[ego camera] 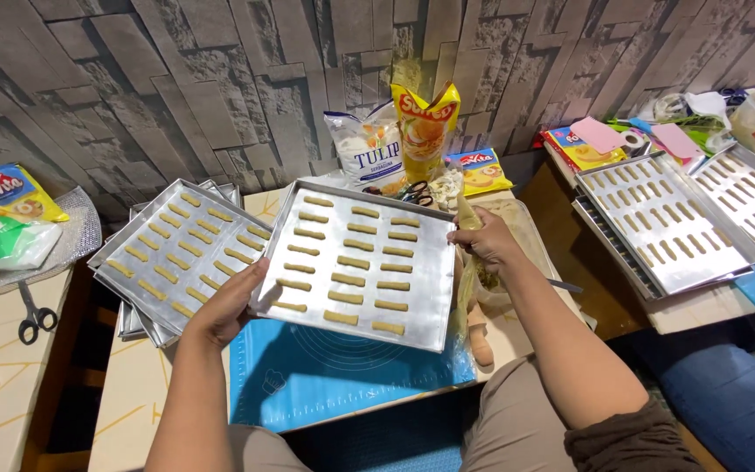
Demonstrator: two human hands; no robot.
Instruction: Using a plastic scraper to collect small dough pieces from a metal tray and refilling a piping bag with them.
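Both my hands hold a silver baking tray lined with several small dough sticks. My left hand grips its near left edge. My right hand grips its far right edge. The tray hangs just above a blue baking mat on a low table. To its left, a second tray with dough sticks lies on top of a stack of trays.
Flour and oil pouches stand at the back by the stone-pattern wall. Two more filled trays rest on a table at the right. Black scissors and a yellow packet lie on the left. A wooden rolling pin lies under my right arm.
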